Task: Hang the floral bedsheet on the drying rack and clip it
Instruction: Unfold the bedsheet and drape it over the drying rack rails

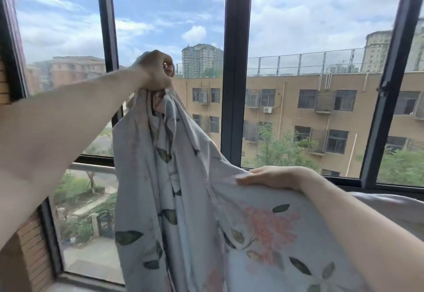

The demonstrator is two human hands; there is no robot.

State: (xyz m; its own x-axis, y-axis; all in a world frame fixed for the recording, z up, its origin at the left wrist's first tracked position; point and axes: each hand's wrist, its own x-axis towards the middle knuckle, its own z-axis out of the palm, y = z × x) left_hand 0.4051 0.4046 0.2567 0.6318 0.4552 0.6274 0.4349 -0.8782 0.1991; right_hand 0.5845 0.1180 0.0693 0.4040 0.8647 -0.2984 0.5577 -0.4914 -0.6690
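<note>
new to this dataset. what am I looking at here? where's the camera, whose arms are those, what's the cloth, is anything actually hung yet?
There is no robot here. One wide-angle camera sits on a person's head and looks forward and down, so the two bare arms coming in from the edges belong to the wearer. That is the only view.

The left hand is raised, with its fingers curled round a bunched corner of the floral bedsheet, a pale cloth printed with pink flowers and green leaves. The right hand is lower; its fingers lie on a stretch of the same sheet, and whether they pinch it is not clear.

Behind is a dark-framed window with apartment blocks and sky outside. A pale horizontal rail runs low on the left; I cannot say it is the drying rack. The sheet hangs only from the hands, and no clip shows.
</note>
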